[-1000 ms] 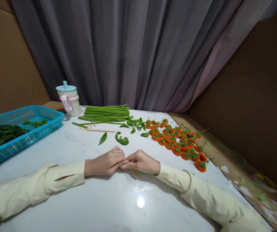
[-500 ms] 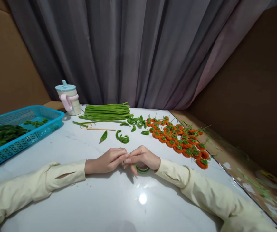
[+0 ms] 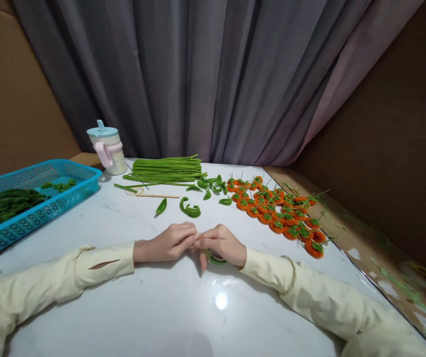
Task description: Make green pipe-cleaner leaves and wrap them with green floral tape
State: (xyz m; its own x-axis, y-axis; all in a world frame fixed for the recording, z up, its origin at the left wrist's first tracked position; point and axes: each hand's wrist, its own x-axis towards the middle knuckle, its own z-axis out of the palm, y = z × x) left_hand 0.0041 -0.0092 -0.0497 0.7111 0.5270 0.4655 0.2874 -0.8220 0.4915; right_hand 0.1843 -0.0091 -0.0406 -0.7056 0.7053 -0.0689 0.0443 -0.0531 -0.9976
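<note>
My left hand (image 3: pixel 178 241) and my right hand (image 3: pixel 222 244) meet fingertip to fingertip over the middle of the white table (image 3: pixel 153 307). Both are closed in a pinch, and whatever lies between the fingers is hidden. Partly under my right hand rests a roll of green tape (image 3: pixel 218 260). Beyond the hands lie a curled cluster of green fuzzy leaves (image 3: pixel 189 209) and a single green leaf (image 3: pixel 161 206). To the right spreads a group of orange fuzzy flowers (image 3: pixel 278 225) with green centres and thin stems.
A blue basket (image 3: pixel 82 184) with dark green fuzzy pieces stands at the left. Behind are a lidded cup (image 3: pixel 109 153), a bundle of green fuzzy stems (image 3: pixel 166 170), a thin wooden stick (image 3: pixel 157 196) and more green leaves (image 3: pixel 213 184). A grey curtain (image 3: pixel 198 79) hangs at the back.
The view has shifted slightly. My hands stay pressed together, with the right fingers moved a little, covering more of the tape roll.
</note>
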